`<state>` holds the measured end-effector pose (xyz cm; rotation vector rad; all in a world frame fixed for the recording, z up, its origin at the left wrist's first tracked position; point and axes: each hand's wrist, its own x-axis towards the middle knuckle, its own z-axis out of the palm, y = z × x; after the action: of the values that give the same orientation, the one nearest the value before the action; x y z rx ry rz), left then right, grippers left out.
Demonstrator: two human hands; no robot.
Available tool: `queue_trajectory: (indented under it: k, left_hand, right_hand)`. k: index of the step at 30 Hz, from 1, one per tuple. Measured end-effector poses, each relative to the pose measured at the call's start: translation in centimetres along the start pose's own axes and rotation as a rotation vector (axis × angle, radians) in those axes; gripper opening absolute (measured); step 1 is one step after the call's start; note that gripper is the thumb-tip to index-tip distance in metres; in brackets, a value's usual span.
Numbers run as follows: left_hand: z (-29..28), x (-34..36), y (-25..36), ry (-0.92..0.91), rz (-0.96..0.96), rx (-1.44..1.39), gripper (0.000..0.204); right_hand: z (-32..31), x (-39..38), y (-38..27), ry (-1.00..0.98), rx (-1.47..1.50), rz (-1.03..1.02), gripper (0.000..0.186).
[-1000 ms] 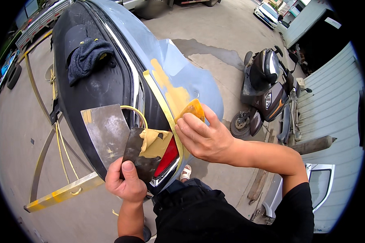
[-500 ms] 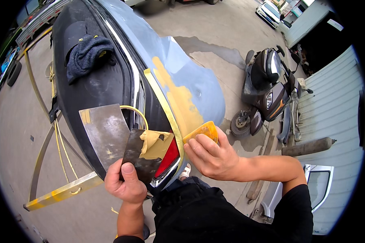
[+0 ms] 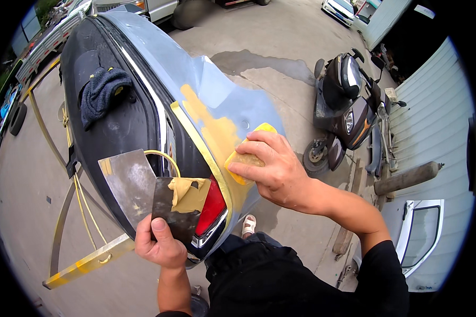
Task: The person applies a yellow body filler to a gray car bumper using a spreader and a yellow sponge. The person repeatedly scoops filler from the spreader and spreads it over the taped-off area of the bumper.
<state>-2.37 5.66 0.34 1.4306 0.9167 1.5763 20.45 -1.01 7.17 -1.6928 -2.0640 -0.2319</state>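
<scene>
My left hand grips a dark flat plate that carries a lump of tan putty. A grey metal sheet fans out beside it and seems pinched in the same hand. My right hand holds a yellow putty spreader against the grey-blue car bumper, fingers spread over its back. Under and around the spreader runs a streak of tan putty. Yellow masking tape borders the streak, next to the red lamp.
A dark cloth lies on the black part of the bumper. The bumper rests on a yellow-marked metal stand. To the right are a scooter, a grey cylinder, a white car door and a corrugated wall.
My right hand and the spreader have moved farther up the bumper, and the spreader now lies flatter on the putty. My left hand keeps its hold; the whole view has shifted slightly.
</scene>
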Motion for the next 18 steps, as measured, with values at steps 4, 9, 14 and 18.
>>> queue_trajectory:
  k: [4, 9, 14, 18]
  left_hand:
    - [0.2, 0.0, -0.1, 0.003, 0.006, -0.020, 0.025]
    - [0.0, -0.1, 0.0, -0.027, -0.013, -0.009, 0.024]
    - [0.3, -0.2, 0.0, -0.009, 0.002, -0.007, 0.024]
    - [0.2, -0.2, 0.1, -0.020, -0.017, -0.027, 0.024]
  right_hand:
    - [1.5, 1.3, 1.6, 0.036, 0.120, -0.013, 0.047]
    - [2.2, -1.6, 0.2, -0.045, 0.186, -0.020, 0.046]
    - [2.7, -5.9, -1.8, -0.076, 0.257, 0.000, 0.050]
    - [2.5, -7.2, -1.9, -0.146, 0.318, -0.012, 0.052]
